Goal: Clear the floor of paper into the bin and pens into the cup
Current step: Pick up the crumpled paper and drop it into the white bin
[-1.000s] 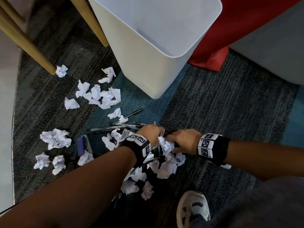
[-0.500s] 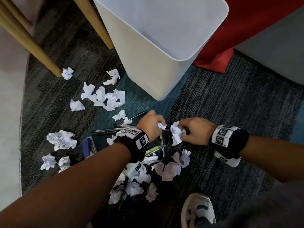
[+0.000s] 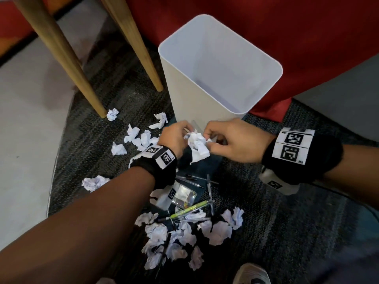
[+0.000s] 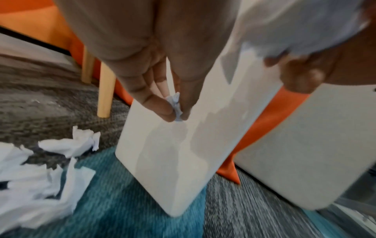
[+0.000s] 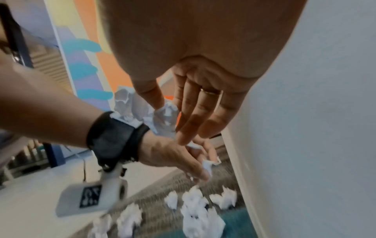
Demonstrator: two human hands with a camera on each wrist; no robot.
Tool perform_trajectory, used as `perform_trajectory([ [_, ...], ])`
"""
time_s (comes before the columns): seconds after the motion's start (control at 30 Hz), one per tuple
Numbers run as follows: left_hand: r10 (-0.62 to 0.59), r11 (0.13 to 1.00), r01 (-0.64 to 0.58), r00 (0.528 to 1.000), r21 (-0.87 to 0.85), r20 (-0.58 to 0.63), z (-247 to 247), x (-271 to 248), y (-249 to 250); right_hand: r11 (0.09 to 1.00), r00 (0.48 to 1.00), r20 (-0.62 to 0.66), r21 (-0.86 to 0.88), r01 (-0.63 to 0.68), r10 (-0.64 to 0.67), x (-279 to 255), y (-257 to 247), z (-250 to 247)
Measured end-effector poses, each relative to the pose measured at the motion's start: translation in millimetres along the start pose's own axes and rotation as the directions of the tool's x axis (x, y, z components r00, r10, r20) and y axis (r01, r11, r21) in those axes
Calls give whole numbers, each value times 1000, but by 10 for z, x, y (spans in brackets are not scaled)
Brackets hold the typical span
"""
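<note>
A tall white bin (image 3: pixel 196 103) stands open on the carpet. Just in front of its near wall, above the floor, both hands are raised. My right hand (image 3: pixel 207 138) pinches a crumpled white paper ball (image 3: pixel 196 145) between thumb and fingers; the right wrist view shows the same paper ball (image 5: pixel 164 117). My left hand (image 3: pixel 185 130) pinches a small paper scrap (image 4: pixel 176 106) at its fingertips. Crumpled papers (image 3: pixel 184 238) lie in a heap below my arms, and more papers (image 3: pixel 135 136) lie left of the bin. A green pen (image 3: pixel 192 210) and black pens (image 3: pixel 188 180) lie on the carpet.
Two wooden chair legs (image 3: pixel 67 64) (image 3: pixel 139 52) stand left of the bin, with one paper ball (image 3: pixel 112 114) at a leg's foot. Red fabric (image 3: pixel 266 27) hangs behind the bin, a grey block (image 3: pixel 348 95) sits at right. My shoe (image 3: pixel 252 273) is at the bottom edge.
Both hands have lifted off the floor pile and moved up toward the bin, each with paper. The head view has tilted up, so the bin's whole opening shows.
</note>
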State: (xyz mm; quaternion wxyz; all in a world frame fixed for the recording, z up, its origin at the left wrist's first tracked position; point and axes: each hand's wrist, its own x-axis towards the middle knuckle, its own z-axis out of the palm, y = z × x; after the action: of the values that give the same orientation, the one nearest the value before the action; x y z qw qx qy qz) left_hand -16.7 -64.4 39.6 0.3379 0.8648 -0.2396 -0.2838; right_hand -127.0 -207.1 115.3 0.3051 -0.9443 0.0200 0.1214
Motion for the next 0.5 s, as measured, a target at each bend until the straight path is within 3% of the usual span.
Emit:
perform_trajectory([
  [0.13, -12, 996, -1, 990, -94, -138, -386, 10, 125, 978, 1000, 2, 207, 23, -24, -10, -429, -360],
  [0.27, -23, 999, 13, 966, -40, -258, -681, 60, 244, 938, 987, -155, 346, 24, 32, -50, -649, -725],
  [0.4, -103, 992, 67, 918, -107, -383, -919, 121, 364, 973, 894, -417, 220, -77, 165, 44, -512, -929],
  [0.5, -87, 988, 15, 883, -156, -462, -1141, 163, 478, 971, 845, -478, 104, -217, 240, 132, -333, -943],
])
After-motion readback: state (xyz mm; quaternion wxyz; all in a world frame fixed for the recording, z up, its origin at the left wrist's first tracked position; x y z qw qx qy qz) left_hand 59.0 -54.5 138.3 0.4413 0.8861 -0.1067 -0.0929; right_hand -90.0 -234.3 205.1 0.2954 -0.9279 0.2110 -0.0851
